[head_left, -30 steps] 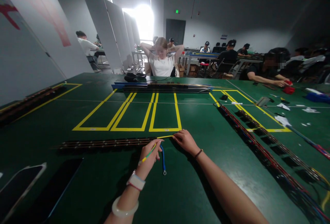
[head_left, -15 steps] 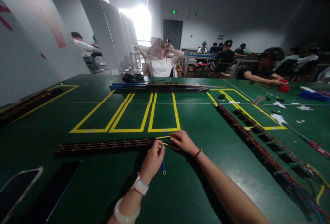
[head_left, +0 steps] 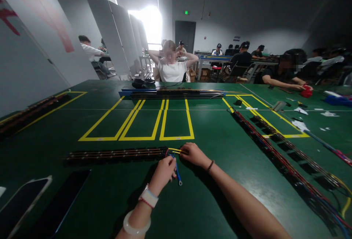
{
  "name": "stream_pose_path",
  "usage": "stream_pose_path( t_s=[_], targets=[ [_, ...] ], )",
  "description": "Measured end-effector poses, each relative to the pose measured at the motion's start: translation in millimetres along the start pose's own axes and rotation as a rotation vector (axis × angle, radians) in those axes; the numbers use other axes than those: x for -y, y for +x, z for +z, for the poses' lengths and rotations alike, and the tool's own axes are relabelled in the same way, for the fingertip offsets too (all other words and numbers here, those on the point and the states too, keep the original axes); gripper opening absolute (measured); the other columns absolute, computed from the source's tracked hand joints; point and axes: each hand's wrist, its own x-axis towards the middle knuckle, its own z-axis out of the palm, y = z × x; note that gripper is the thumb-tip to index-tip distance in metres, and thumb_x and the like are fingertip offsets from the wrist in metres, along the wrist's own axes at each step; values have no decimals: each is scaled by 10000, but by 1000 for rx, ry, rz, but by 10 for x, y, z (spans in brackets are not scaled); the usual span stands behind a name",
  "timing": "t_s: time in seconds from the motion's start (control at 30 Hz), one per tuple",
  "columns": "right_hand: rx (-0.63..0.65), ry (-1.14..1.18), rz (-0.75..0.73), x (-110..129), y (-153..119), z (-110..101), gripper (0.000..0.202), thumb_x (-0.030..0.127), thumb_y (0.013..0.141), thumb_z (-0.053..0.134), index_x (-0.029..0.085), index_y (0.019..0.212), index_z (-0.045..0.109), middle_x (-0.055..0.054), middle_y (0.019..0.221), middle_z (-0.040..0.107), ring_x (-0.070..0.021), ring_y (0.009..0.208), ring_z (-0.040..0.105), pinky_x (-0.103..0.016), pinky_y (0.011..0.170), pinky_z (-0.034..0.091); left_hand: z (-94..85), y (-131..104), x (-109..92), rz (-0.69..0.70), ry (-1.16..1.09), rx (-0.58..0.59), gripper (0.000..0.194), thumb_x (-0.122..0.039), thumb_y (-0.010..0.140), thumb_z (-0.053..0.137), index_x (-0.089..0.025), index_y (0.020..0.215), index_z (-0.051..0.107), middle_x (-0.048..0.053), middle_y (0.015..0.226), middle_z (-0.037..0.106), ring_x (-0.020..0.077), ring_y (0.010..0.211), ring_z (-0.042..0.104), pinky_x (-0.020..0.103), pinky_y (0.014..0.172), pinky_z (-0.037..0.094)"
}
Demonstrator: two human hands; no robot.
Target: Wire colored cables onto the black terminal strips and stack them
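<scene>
A long dark wire bundle (head_left: 112,154) lies across the green table (head_left: 209,129), its right end fanning into yellow, red and blue wires. My left hand (head_left: 164,171) is closed around the loose ends, and a blue wire (head_left: 178,175) with a ring terminal hangs out below its fingers. My right hand (head_left: 193,154) pinches the yellow wires (head_left: 175,150) at the bundle's end, just right of the left hand. Both wrists wear bracelets, and the left also has a watch.
Yellow tape boxes (head_left: 143,121) mark the table beyond the bundle. More wire harnesses (head_left: 277,151) run along the right side. Two phones (head_left: 41,198) lie at the lower left. A person in white (head_left: 172,66) sits opposite; other people work at the right and back.
Both hands have shifted slightly along the bundle's end. The left hand has closed tighter on the wires, and the blue wire now hangs to the right of it.
</scene>
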Motion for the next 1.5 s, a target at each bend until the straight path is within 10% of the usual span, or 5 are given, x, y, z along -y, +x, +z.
stream_pose_path(
  t_s=[0.77,1.03,1.5],
  targets=[
    [118,-316,22,642,-166,-98,176,125,863,459,172,863,628,-72,817,633,-163,705,599,-260,636,400,99,57,87,-50,-316,-48,249,-426,855,450,-186,825,507,-28,576,563,132,495,579,228,449,447],
    [173,-33,25,517,-171,-259,202,210,880,483,236,867,683,-21,812,698,-144,742,638,-208,620,387,151,-33,11,-149,-608,88,280,-445,833,489,-172,892,464,-51,521,531,102,434,534,191,420,362],
    [-177,-302,223,-45,214,-50,284,451,852,568,195,734,601,-40,733,636,-176,712,555,-268,644,340,141,29,32,-60,-482,129,409,-540,834,407,-149,926,485,-53,648,503,7,337,308,179,357,154]
  ],
)
